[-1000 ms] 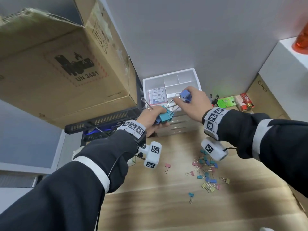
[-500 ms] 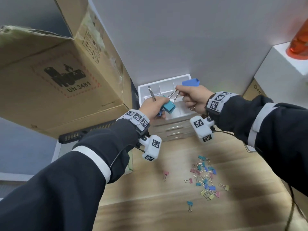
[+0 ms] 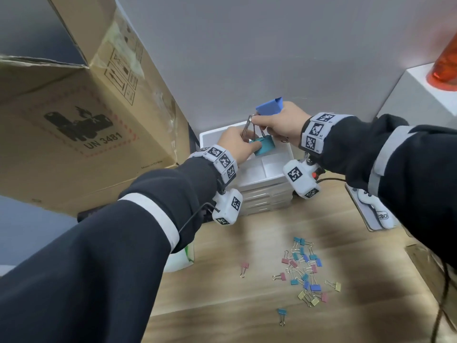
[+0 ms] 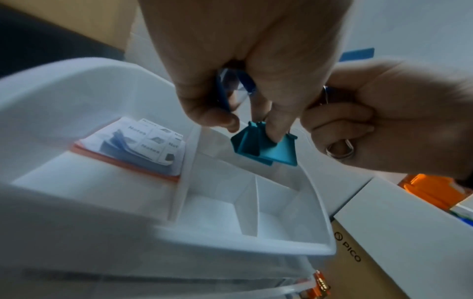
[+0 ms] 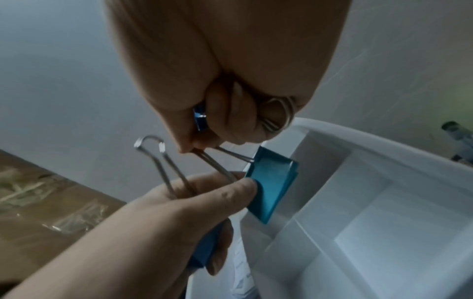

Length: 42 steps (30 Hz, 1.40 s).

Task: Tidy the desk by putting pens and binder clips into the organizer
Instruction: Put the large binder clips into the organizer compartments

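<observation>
Both hands meet above the white organizer (image 3: 259, 185) (image 4: 230, 240) (image 5: 384, 182). My left hand (image 3: 249, 144) (image 4: 253, 125) (image 5: 238, 188) grips a teal binder clip (image 3: 264, 147) (image 4: 268, 147) (image 5: 271, 188) by its body, along with wire handles and a second blue clip (image 5: 204, 252) in the palm. My right hand (image 3: 267, 127) (image 5: 194, 149) pinches the teal clip's wire handle and also holds a blue binder clip (image 3: 269, 106) that sticks up above the fist. Several small coloured binder clips (image 3: 304, 271) lie loose on the wooden desk.
A stack of notes (image 4: 143, 145) fills the organizer's left compartment; the right compartments show bare white floors. A big cardboard box (image 3: 74, 120) looms at the left. To the right stand a white box with an orange object (image 3: 445, 68) on it and a white device (image 3: 373, 211).
My right hand has turned the blue clip upward and taken hold of the teal clip's wire handle. Both hands have drawn closer together over the organizer.
</observation>
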Each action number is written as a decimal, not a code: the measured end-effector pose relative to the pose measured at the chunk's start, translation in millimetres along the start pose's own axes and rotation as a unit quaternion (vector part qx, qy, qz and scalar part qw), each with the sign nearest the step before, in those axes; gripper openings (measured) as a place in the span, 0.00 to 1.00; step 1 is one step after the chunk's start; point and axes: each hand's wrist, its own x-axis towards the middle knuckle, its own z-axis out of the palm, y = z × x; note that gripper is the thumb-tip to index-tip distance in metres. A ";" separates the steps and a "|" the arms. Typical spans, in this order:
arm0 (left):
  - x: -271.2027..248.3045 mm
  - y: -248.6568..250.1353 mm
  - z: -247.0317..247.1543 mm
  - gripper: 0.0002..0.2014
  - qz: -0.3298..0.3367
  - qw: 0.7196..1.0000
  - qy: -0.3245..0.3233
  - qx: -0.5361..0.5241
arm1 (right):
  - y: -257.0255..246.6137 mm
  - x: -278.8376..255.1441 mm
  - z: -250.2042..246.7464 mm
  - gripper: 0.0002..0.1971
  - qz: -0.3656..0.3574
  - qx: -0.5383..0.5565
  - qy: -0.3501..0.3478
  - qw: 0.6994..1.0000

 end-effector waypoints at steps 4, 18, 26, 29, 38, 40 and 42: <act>10.0 1.5 7.0 0.07 0.006 0.997 0.012 0.071 | 11.0 6.0 -2.1 0.07 -0.020 -0.061 0.042 0.997; 17.6 0.8 26.7 0.04 -0.007 0.996 0.025 0.085 | 27.5 5.4 -25.4 0.14 -0.072 -0.167 0.032 0.983; 15.5 10.6 37.3 0.10 -0.038 0.997 -0.024 0.060 | 28.9 1.7 -20.8 0.13 -0.089 -0.187 0.016 0.978; 14.3 11.8 36.1 0.07 -0.052 0.997 -0.027 0.048 | 33.1 -0.4 -24.6 0.05 -0.070 -0.196 0.030 0.978; 9.1 5.0 28.3 0.07 -0.075 0.994 -0.058 -0.056 | 35.1 -6.4 -31.2 0.12 -0.047 -0.153 0.080 0.984; 6.8 2.9 23.6 0.07 -0.071 0.994 -0.051 -0.066 | 34.2 -4.9 -32.2 0.13 -0.028 -0.136 0.088 0.986; 6.1 -0.6 17.9 0.09 -0.075 0.994 -0.020 -0.079 | 33.9 -3.7 -33.0 0.14 -0.012 -0.121 0.075 0.990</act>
